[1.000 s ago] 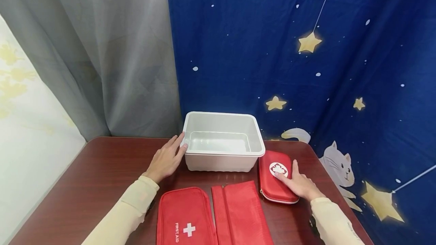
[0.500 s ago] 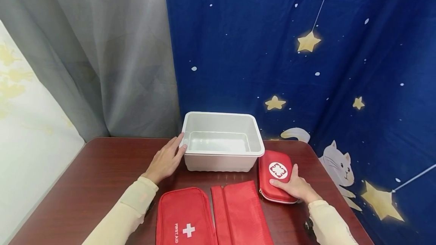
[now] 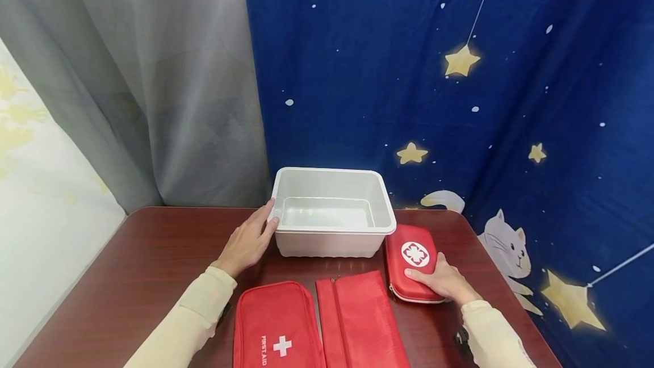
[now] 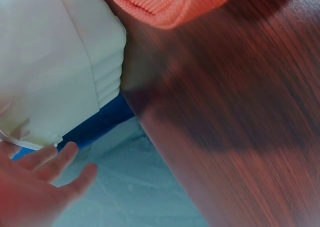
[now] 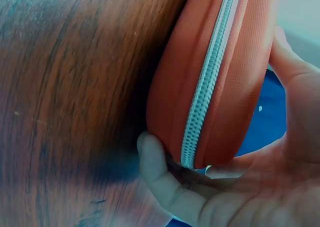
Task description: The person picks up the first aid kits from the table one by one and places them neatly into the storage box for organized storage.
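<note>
At the right of the head view, a red hard first aid case point(image 3: 411, 266) with a white round emblem lies beside the bin. My right hand point(image 3: 443, 281) grips its near right side, thumb on top. The right wrist view shows the case's pale zipper point(image 5: 206, 82) and my fingers point(image 5: 159, 174) curled round its end. My left hand point(image 3: 247, 243) rests with extended fingers at the left rim of a white plastic bin point(image 3: 332, 244), which holds nothing. In the left wrist view, those fingers point(image 4: 60, 162) are spread near the rim.
Closer to me lie a red soft pouch point(image 3: 278, 311) marked FIRST AID with a white cross and a plain red zipped pouch point(image 3: 360, 317). The dark wooden table point(image 3: 168, 254) ends at a grey curtain point(image 3: 199, 101) and a blue starry curtain point(image 3: 357, 72).
My right thumb has slid from the emblem toward the near part of the case, and the fingers have closed round its right side. The left hand has stayed at the bin.
</note>
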Tool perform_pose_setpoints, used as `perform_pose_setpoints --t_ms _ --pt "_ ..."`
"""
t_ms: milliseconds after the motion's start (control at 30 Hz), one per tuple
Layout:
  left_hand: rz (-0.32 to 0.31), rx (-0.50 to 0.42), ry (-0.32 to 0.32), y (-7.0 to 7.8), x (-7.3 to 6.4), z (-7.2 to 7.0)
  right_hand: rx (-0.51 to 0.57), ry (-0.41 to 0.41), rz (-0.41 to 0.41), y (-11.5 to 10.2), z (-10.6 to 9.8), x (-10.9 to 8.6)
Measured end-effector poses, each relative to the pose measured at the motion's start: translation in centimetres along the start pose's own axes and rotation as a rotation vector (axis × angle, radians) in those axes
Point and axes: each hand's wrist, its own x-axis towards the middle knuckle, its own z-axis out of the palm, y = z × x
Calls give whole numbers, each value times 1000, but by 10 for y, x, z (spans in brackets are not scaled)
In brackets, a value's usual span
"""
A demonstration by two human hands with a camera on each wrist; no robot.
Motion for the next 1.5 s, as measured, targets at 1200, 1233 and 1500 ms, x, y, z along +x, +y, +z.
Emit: perform_pose_setpoints --t_ms 1200,1233,1500 --pt "13 -250 17 6 5 6 390 5 -36 4 9 -5" --pt "13 -249 18 6 5 7 400 5 -41 4 8 -5" --pt "6 -237 13 4 4 6 424 39 -84 9 3 -3"
